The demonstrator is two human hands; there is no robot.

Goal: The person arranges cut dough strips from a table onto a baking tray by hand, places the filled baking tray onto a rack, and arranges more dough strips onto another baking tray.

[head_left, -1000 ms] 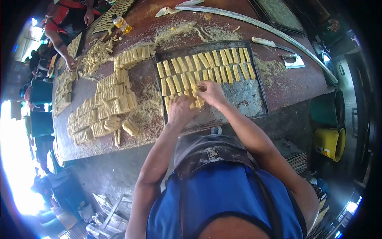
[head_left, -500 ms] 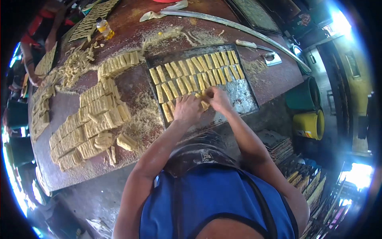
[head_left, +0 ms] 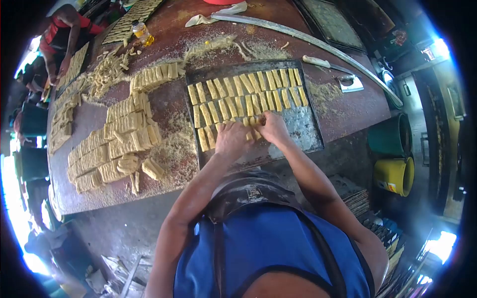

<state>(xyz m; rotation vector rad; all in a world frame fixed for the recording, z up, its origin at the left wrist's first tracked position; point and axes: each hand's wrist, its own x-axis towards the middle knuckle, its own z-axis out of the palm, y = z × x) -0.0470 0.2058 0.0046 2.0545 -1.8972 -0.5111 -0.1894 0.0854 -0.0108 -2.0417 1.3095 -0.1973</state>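
A dark metal tray (head_left: 303,131) lies on the red-brown table, with two full-looking upper rows of yellow dough strips (head_left: 233,107) and a shorter third row nearest me. My left hand (head_left: 232,140) rests over that third row, its fingers bent together on strips that it partly hides. Beside it, my right hand (head_left: 272,130) pinches the end of a dough strip at the row's right end. The two hands are close together. Left of the tray, cut dough strips stand in stacked blocks (head_left: 121,134) amid scattered flour.
A long curved metal strip (head_left: 303,37), a knife (head_left: 318,61) and a scraper (head_left: 351,84) lie beyond the tray. At the upper left are a bottle (head_left: 143,34) and another person (head_left: 64,30). Green (head_left: 387,135) and yellow (head_left: 395,175) buckets stand right of the table.
The view has shifted and turned. Both hands have moved slightly rightward along the third row, where more strips lie left of my left hand.
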